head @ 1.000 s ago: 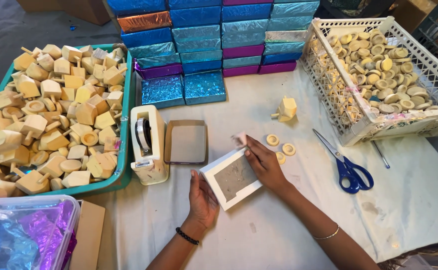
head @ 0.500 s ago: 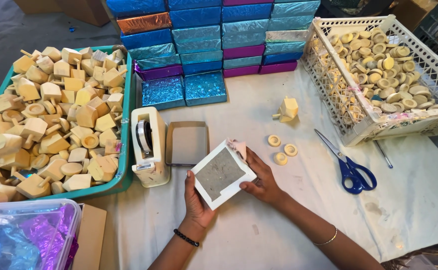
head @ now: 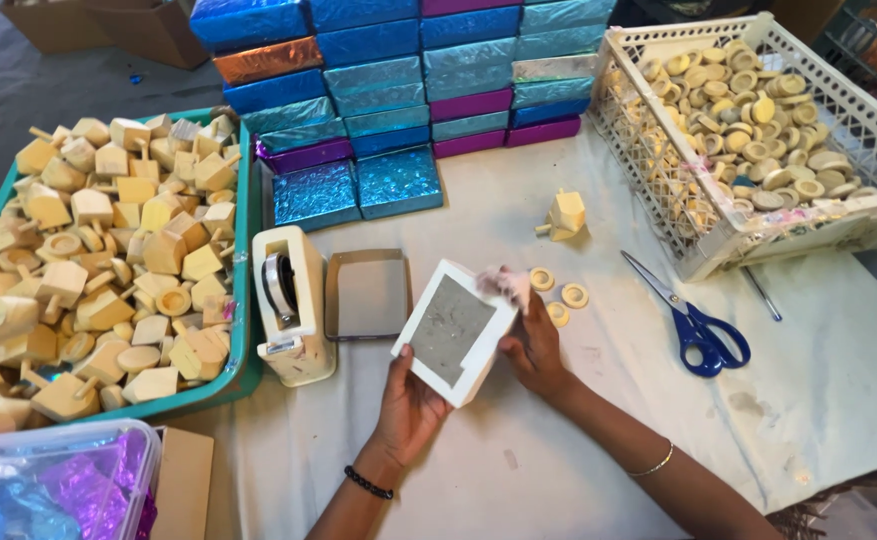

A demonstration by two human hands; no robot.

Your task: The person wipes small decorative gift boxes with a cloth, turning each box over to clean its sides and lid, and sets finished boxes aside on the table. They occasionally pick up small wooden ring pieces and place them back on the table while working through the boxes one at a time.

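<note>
The left hand came up from the lower edge, palm turned upward, its fingers curled under the lower corner of a small white box and holding it; a black bead bracelet circled that wrist. The right hand reached in from the lower right, its forearm lying slantwise over the white cloth; its fingers closed against the box's right edge, and a scrap of pale pink material showed at the fingertips, though whether it was pinched or only touched could not be told. The box was lifted above the cloth, tilted, its open grey inside facing up, just right of a brown cardboard lid lying flat beside a white tape dispenser.

To the left, a green tray was heaped with pale wooden spinning tops; at the upper right, a white slotted basket held many small wooden rings; three loose rings lay near the right hand, and a single wooden top stood beyond them. Foil-wrapped boxes, mostly blue with some purple and one copper, were stacked along the back; blue-handled scissors lay near the basket; a clear bin at the lower left held purple and blue foil.
</note>
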